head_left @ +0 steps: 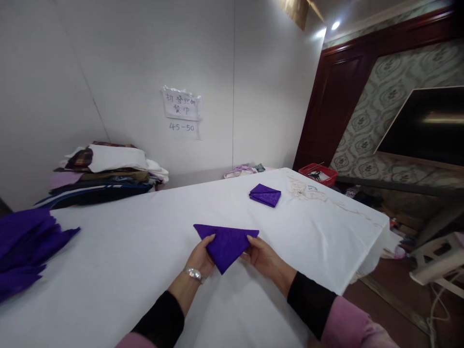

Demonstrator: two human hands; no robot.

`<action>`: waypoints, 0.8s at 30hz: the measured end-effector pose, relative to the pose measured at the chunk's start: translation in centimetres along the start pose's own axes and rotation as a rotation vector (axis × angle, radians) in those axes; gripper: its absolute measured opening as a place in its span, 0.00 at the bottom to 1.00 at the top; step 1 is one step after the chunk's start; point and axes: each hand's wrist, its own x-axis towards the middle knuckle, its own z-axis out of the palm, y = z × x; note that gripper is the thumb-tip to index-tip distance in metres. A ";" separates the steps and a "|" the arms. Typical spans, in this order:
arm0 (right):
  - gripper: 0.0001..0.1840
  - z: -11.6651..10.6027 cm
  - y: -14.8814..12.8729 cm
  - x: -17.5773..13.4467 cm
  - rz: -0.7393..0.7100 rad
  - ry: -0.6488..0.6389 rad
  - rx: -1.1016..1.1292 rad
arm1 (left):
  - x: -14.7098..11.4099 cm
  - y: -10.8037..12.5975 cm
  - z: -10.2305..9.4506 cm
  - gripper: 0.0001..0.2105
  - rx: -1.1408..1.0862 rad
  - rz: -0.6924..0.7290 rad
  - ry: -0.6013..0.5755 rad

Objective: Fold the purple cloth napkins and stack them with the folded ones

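Between my two hands is a purple cloth napkin, folded into a triangle with its long edge away from me and its point towards me. My left hand grips its left sloping side, thumb on top and the other fingers mostly hidden underneath. On the right slope my right hand pinches the cloth near the corner, thumb above and fingers below. Farther off on the white-covered table lies a second purple napkin, folded into a compact packet.
Loose purple cloths are heaped at the table's left edge. Behind them rises a pile of folded clothes by the wall. A red basket stands past the far right corner, and a pale stool is to the right.
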 end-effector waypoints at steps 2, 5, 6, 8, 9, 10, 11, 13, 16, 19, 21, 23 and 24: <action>0.19 0.4 0.6 0.0 0.013 -0.017 0.018 | 0.6 -0.3 1.1 0.04 0.022 -0.019 -0.007; 0.17 0.1 0.5 0.9 0.018 0.006 0.055 | 1.5 -0.2 2.4 0.06 0.078 -0.035 -0.034; 0.17 -0.2 0.2 1.5 0.002 0.029 0.067 | 1.8 -0.1 2.6 0.07 0.097 -0.034 -0.078; 0.16 -1.1 -0.9 2.8 -0.052 0.099 0.083 | 2.2 0.0 2.7 0.09 0.143 -0.024 -0.184; 0.16 -1.6 -1.6 3.6 -0.085 0.143 0.082 | 2.3 -0.2 2.4 0.10 0.177 -0.013 -0.212; 0.16 -2.2 -2.5 4.5 -0.118 0.195 0.079 | 2.5 -0.5 2.0 0.11 0.221 0.002 -0.211; 0.16 -2.9 -3.3 5.3 -0.146 0.248 0.074 | 2.6 -1.0 1.4 0.11 0.274 0.021 -0.191; 0.16 -4.2 -5.1 7.2 -0.183 0.343 0.073 | 2.7 -2.3 0.1 0.13 0.384 0.088 -0.142; 0.16 -6.1 -7.0 10.1 -0.210 0.424 0.091 | 2.7 -4.5 -1.5 0.15 0.517 0.241 -0.173; 0.16 -7.9 -7.7 12.8 -0.201 0.500 0.108 | 2.6 -5.8 -2.2 0.15 0.582 0.351 -0.243; 0.16 -9.0 -7.5 14.4 -0.172 0.567 0.117 | 2.5 -6.0 -2.2 0.16 0.597 0.372 -0.270; 0.14 -10.0 -7.2 15.4 -0.145 0.622 0.127 | 2.5 -6.1 -2.3 0.17 0.601 0.377 -0.286; 0.14 -10.4 -7.0 15.8 -0.148 0.633 0.134 | 2.6 -6.0 -2.3 0.17 0.600 0.375 -0.290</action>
